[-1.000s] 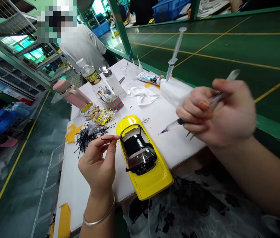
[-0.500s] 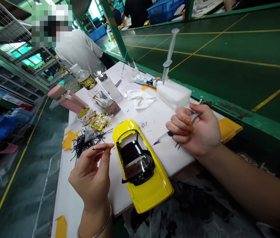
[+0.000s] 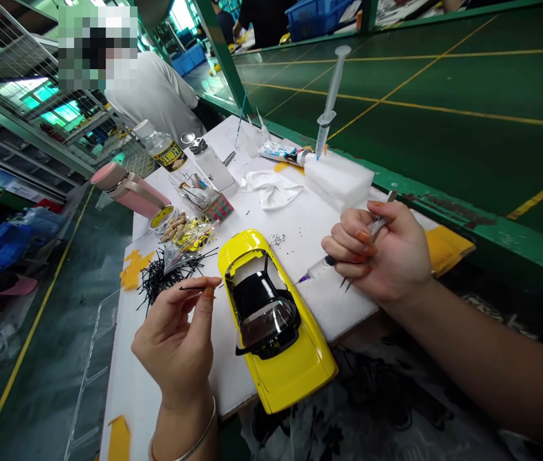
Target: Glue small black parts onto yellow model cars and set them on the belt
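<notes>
My left hand (image 3: 175, 339) pinches a thin black stick-like part (image 3: 193, 287) between thumb and forefinger, left of the yellow model car body (image 3: 295, 378). The body rests on the white tabletop, its windscreen and black interior showing through the open roof. My right hand (image 3: 377, 253) is closed around metal tweezers (image 3: 378, 224), whose prongs point down below the fingers. Beside those fingers is a syringe (image 3: 317, 267) with a purple needle tip near the car; whether the hand touches it is hidden. Tiny black bits (image 3: 277, 240) lie beyond the car.
A pile of thin black parts (image 3: 163, 275) lies left. Behind stand a pink flask (image 3: 132, 191), a bottle (image 3: 166, 150) and a pump dispenser (image 3: 211, 166). An upright syringe (image 3: 332, 96) sticks in a white foam block (image 3: 341, 179). A co-worker (image 3: 153, 89) sits beyond the table.
The camera view has shifted very slightly. Both hands keep their grips and the car body stays in place.
</notes>
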Motion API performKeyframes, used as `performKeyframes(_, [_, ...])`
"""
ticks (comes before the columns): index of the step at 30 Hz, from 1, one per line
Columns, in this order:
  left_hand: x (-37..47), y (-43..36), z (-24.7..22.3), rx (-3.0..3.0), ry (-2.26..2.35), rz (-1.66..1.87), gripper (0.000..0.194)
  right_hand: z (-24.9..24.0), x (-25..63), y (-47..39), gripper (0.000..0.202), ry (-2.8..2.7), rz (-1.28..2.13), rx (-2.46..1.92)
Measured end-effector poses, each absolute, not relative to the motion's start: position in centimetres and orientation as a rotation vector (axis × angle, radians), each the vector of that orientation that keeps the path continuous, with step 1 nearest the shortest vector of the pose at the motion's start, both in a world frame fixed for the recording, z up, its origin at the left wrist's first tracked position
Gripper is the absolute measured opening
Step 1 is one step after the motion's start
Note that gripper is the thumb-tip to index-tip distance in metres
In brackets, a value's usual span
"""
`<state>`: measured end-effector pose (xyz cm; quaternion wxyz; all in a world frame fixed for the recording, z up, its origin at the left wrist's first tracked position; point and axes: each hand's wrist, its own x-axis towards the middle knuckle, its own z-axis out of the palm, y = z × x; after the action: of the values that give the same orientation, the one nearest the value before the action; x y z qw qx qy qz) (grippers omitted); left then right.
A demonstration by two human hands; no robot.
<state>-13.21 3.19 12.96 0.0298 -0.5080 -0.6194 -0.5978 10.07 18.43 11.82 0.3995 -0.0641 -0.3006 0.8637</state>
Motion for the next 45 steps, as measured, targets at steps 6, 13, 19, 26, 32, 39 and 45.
performKeyframes(6, [-13.3,3.3,12.8,-1.560,-1.914,-1.845,0.013,11.9,9.9,18.4,0.042,-0.879,2.152,-0.153])
performKeyframes(13, [-13.6,3.2,12.7,-1.573,-1.928,-1.861,0.013,14.1,10.9,18.5,0.045,-1.447,1.838,-0.030])
performKeyframes(19, [-13.5,3.0,12.7,-1.534,-1.981,-1.857,0.007,19.4,12.9,21.9,0.041,-1.473,1.311,-0.356])
performKeyframes(26, [-13.7,3.2,12.9,-1.400,-1.952,-1.946,0.013,21.0,11.2,27.9,0.051,-1.392,1.445,-0.598])
performKeyframes(32, [-14.6,3.4,12.7,-1.357,-1.957,-1.832,0.016,20.0,10.6,29.8,0.054,-1.455,1.363,-0.872])
performKeyframes(39, [-12.5,0.9,14.5,-1.529,-1.707,-1.864,0.018,21.1,13.3,22.1,0.007,-1.337,0.782,-0.687])
performKeyframes(45, [-6.1,-3.8,16.2,-2.337,-1.533,-1.151,0.022,17.2,13.7,11.6,0.011,-2.206,0.654,-0.171])
